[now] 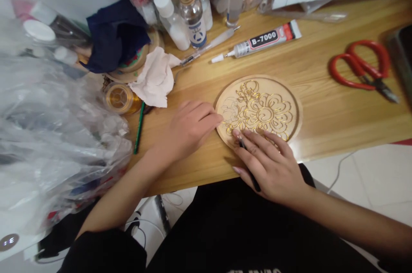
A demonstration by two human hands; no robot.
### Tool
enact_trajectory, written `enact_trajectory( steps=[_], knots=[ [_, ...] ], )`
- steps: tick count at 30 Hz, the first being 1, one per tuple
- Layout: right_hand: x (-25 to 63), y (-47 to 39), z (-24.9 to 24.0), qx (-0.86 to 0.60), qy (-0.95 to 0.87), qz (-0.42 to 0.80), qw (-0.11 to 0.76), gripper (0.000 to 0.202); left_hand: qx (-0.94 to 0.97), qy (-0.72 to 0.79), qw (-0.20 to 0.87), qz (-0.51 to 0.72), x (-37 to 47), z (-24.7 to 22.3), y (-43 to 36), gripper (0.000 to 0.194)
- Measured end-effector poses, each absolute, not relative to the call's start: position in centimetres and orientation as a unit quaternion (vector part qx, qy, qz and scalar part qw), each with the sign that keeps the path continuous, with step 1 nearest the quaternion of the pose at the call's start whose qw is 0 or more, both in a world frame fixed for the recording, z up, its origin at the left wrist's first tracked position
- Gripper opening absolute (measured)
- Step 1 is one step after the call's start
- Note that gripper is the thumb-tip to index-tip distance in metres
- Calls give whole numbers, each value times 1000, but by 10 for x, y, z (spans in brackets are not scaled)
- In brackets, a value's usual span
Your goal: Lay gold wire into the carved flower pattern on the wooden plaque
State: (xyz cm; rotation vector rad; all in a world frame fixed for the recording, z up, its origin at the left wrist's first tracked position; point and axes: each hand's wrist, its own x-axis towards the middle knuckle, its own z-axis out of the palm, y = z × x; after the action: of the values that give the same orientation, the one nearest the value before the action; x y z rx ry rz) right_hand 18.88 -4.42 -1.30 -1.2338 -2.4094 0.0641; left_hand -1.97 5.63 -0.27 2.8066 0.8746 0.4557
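A round wooden plate (298, 112) with a raised rim lies near the table's front edge. Gold wire (260, 112) bent into flower and curl outlines covers much of its face, and thin drawn lines show at its left. My left hand (193, 125) is at the plate's left rim, thumb and forefinger pinched at the end of a thin gold wire. My right hand (270, 163) rests over the plate's lower edge, fingers stretched across the rim, with black tweezers (249, 161) held between thumb and forefinger. The tweezers' tips are close to the wire at the lower left.
Behind the plate lie a B-7000 glue tube (264, 42) and a pen-like tool (214, 43). Red-handled pliers (363, 67) lie right. Bottles (193, 17), crumpled tissue (156, 77), a wire spool (119, 98) and a green pencil (139, 129) stand or lie left, beside plastic bags (58, 135).
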Motion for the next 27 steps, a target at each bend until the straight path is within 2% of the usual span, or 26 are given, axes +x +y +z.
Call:
enact_trajectory(
  steps=[18,27],
  knots=[
    [190,-43,-15,-437,-872,5,219,23,957,253,-33,142,-21,-6,57,18],
    [190,-42,-13,-437,-875,1,208,21,951,257,-40,164,-22,-9,58,14]
  ],
)
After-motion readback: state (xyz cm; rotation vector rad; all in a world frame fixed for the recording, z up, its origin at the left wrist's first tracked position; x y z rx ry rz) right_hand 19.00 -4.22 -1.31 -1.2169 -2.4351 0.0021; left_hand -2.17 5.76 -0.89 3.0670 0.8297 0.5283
